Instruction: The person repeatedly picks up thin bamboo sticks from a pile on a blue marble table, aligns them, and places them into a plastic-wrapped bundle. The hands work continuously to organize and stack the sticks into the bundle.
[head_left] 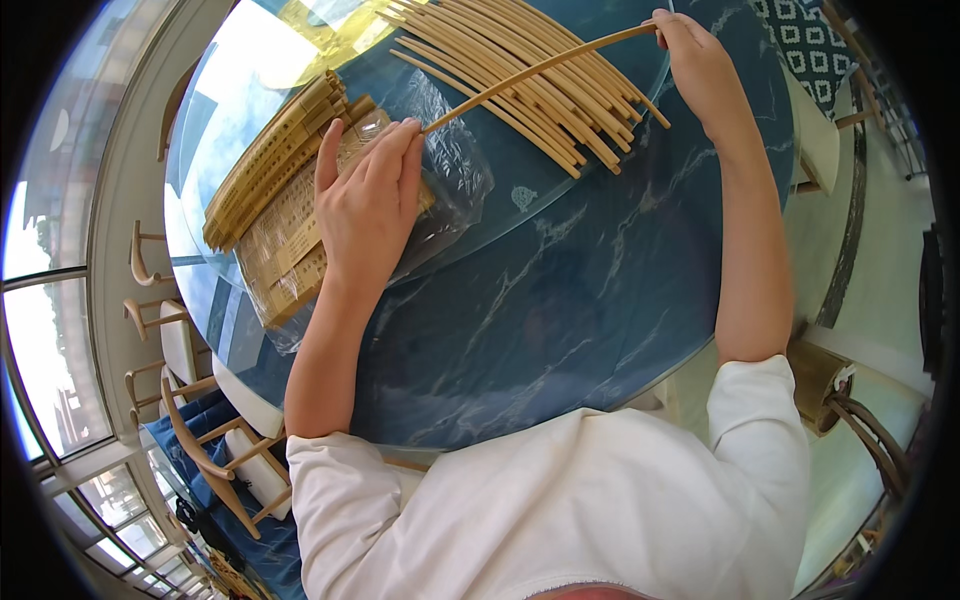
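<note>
A long, pale wooden chopstick point(500, 88) stretches slantwise over the table between my two hands. Its lower left end meets the fingertips of my left hand point(365, 200), which are drawn together on it; the thumb side is partly hidden. My right hand point(695, 75) is raised at the far right and pinches the other end. Beneath and behind the chopstick lies a loose row of many similar chopsticks point(570, 120), side by side. Under and beside my left hand are a clear plastic bag point(450, 170) and flat tan printed paper packets point(290, 260), with a golden-brown stack of printed sleeves point(275, 150) beyond.
A clear glass turntable point(560, 200) sits on the round, blue marble-patterned table point(520, 330). Bright yellow material point(345, 30) lies at the far edge. Wooden chairs point(205, 440) stand at the left near the windows, and a patterned chair point(800, 50) is at the far right.
</note>
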